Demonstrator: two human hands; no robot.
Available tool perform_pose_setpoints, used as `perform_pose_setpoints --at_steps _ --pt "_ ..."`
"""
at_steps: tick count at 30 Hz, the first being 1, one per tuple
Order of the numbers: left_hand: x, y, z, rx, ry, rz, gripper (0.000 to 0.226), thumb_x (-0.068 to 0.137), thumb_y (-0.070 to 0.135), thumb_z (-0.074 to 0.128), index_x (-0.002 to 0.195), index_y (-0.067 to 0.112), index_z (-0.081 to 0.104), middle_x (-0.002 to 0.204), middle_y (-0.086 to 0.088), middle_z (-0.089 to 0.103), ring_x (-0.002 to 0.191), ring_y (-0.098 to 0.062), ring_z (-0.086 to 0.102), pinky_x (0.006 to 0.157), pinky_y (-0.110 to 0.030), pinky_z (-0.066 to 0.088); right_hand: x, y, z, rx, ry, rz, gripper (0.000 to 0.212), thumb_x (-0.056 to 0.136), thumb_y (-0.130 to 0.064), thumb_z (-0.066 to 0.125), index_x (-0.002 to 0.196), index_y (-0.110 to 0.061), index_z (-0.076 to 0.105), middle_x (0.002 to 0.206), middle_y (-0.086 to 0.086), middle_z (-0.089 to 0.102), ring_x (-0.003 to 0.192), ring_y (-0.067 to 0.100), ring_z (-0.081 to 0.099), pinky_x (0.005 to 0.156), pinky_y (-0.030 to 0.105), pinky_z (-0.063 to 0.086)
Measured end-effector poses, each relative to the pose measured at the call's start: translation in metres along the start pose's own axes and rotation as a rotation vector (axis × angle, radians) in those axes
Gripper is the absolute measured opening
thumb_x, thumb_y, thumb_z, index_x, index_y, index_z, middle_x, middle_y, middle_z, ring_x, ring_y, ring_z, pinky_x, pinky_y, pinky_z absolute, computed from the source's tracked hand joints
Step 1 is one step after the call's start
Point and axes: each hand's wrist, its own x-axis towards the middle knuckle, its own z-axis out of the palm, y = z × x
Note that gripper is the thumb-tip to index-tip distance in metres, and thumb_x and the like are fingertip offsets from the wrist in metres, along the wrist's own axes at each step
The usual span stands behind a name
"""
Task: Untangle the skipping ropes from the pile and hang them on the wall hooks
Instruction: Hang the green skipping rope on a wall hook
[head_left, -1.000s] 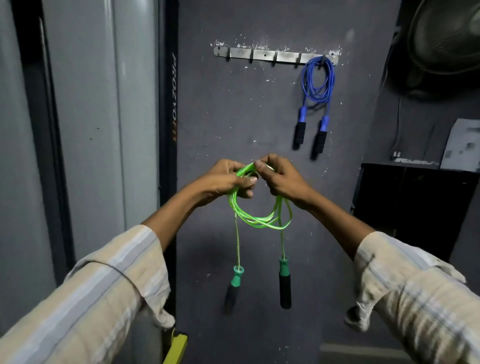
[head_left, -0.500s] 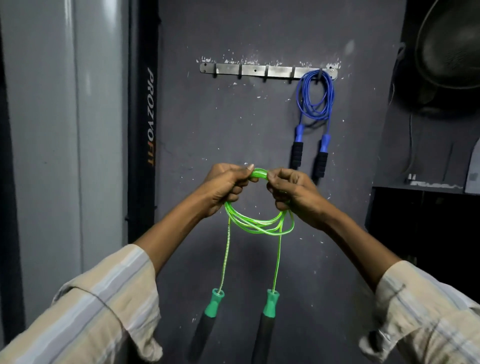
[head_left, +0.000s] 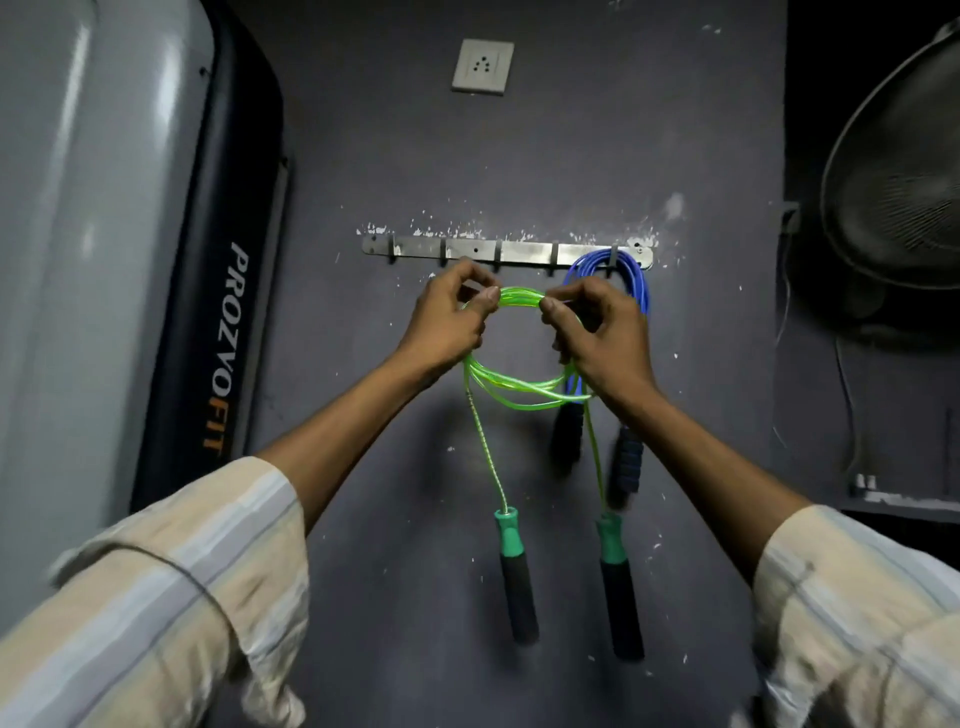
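Observation:
A coiled green skipping rope (head_left: 519, 300) is stretched between my hands just below the metal hook rail (head_left: 524, 251) on the dark wall. My left hand (head_left: 447, 325) pinches the coil's left side and my right hand (head_left: 602, 332) pinches its right side. Two green-and-black handles (head_left: 514, 577) dangle below on thin cords. A blue skipping rope (head_left: 636, 278) hangs from the rail's rightmost hook, partly hidden behind my right hand, its dark handles (head_left: 626, 462) hanging lower.
A folded treadmill (head_left: 156, 260) with a PROZVOFIT label stands upright on the left. A wall socket (head_left: 482, 66) sits above the rail. A fan (head_left: 904, 171) and a dark shelf (head_left: 904, 501) are on the right. Several hooks left of the blue rope are bare.
Both hands have risen with the green rope up to just under the hook rail and spread its coil wider. The view has tilted up, so the socket now shows.

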Motion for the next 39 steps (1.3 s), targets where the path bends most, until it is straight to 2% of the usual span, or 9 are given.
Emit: perform_pose_setpoints --at_steps 6,10,14,19,22,28,32,35,39 --pt "0.074 -0.01 0.027 0.132 0.146 0.144 0.007 0.09 0.016 0.062 0.086 0.012 0.065 0.075 0.0 0.066 0.056 -0.006 0.053 0.057 -0.024 0.042 0.064 0.019 -0.008 -0.143 0.065 -0.074 0.013 0.092 -0.02 0.075 0.092 -0.007 0.077 0.07 -0.003 0.073 0.052 0.008 0.065 0.056 0.021 0.05" --pt "0.106 -0.015 0.037 0.195 0.235 0.216 0.007 0.09 0.01 0.063 0.086 0.008 0.068 0.08 0.0 0.065 0.071 -0.012 0.057 0.056 -0.013 0.035 0.108 0.031 -0.006 -0.263 0.105 -0.074 0.018 0.085 -0.035 0.078 0.09 -0.018 0.082 0.076 -0.009 0.076 0.071 0.003 0.07 0.069 0.028 0.056" --pt "0.133 -0.03 0.042 0.266 0.267 0.233 0.01 0.087 0.01 0.063 0.08 0.018 0.064 0.085 -0.003 0.067 0.084 -0.02 0.059 0.069 -0.027 0.041 0.139 0.048 0.002 -0.353 0.119 -0.048 0.031 0.078 -0.053 0.075 0.091 -0.027 0.081 0.076 -0.009 0.077 0.076 0.014 0.074 0.074 0.045 0.061" --pt "0.15 -0.042 0.052 0.44 0.228 0.257 0.01 0.088 0.007 0.06 0.087 0.017 0.061 0.095 -0.008 0.053 0.085 -0.026 0.055 0.073 -0.028 0.039 0.153 0.065 0.016 -0.381 0.207 -0.003 0.029 0.077 -0.047 0.076 0.092 -0.023 0.082 0.075 -0.008 0.076 0.065 0.011 0.07 0.072 0.04 0.061" --pt "0.151 -0.042 0.061 0.509 0.199 0.305 0.019 0.085 -0.002 0.054 0.088 0.016 0.058 0.095 -0.006 0.046 0.078 -0.024 0.054 0.073 -0.031 0.045 0.152 0.071 0.02 -0.455 0.294 0.039 0.022 0.082 -0.039 0.079 0.095 -0.021 0.082 0.082 -0.004 0.078 0.079 0.013 0.072 0.079 0.028 0.057" --pt "0.149 -0.049 0.076 0.645 0.16 0.311 0.018 0.085 -0.001 0.047 0.094 0.011 0.057 0.105 -0.017 0.047 0.079 -0.044 0.057 0.073 -0.051 0.051 0.147 0.086 0.024 -0.69 0.341 0.038 0.021 0.087 -0.037 0.075 0.094 -0.018 0.081 0.096 0.008 0.076 0.088 0.028 0.071 0.078 0.035 0.056" --pt "0.136 -0.07 0.082 0.586 0.193 0.326 0.018 0.083 -0.001 0.055 0.097 0.011 0.057 0.107 -0.014 0.046 0.079 -0.042 0.057 0.066 -0.046 0.047 0.131 0.095 0.032 -0.764 0.368 0.012 0.022 0.093 -0.035 0.069 0.1 -0.017 0.08 0.104 0.013 0.069 0.094 0.031 0.066 0.078 0.033 0.047" --pt "0.122 -0.094 0.089 0.441 0.265 0.387 0.01 0.094 0.009 0.055 0.102 0.012 0.06 0.108 -0.014 0.049 0.08 -0.039 0.06 0.066 -0.047 0.048 0.114 0.103 0.03 -0.723 0.352 -0.039 0.023 0.093 -0.032 0.069 0.103 -0.015 0.081 0.096 0.014 0.07 0.091 0.03 0.066 0.079 0.033 0.047" --pt "0.111 -0.105 0.096 0.49 0.276 0.384 0.033 0.095 0.01 0.052 0.127 0.017 0.058 0.125 -0.015 0.049 0.092 -0.038 0.062 0.066 -0.046 0.051 0.108 0.109 0.03 -0.672 0.308 -0.037 0.026 0.096 -0.03 0.065 0.095 -0.008 0.08 0.086 0.016 0.067 0.085 0.03 0.063 0.076 0.039 0.048"
